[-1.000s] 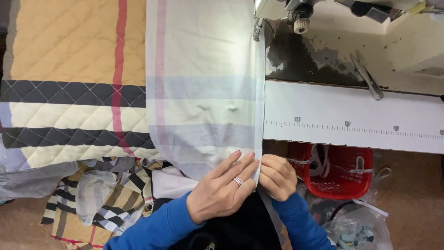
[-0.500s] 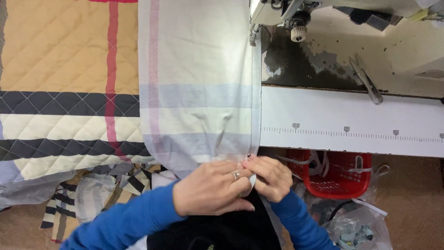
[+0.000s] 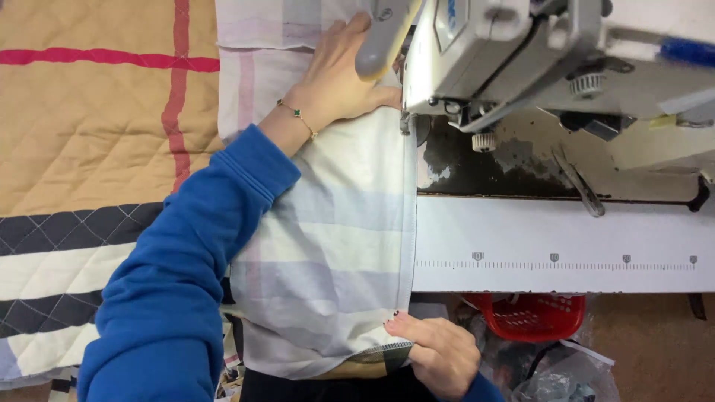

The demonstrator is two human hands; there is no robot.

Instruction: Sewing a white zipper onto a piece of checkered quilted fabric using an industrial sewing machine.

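A pale checked fabric panel [image 3: 335, 238] lies along the sewing machine bed, its right edge running straight toward the machine head [image 3: 491, 52]. My left hand [image 3: 339, 78], in a blue sleeve with a thin bracelet, lies flat on the fabric just left of the presser foot area, fingers spread. At the table's front edge my right hand [image 3: 436, 350] pinches the near corner of the fabric's hem. The needle itself is hidden behind the machine head.
A quilted tan, navy and cream blanket with red stripes [image 3: 97, 149] covers the table on the left. A white ruler strip [image 3: 558, 253] runs along the table front. A red basket [image 3: 532, 316] and plastic bags sit below on the right.
My left hand has left the near hem and reached forward to press the fabric by the machine head. The view has moved closer to the machine. My right hand still holds the near corner.
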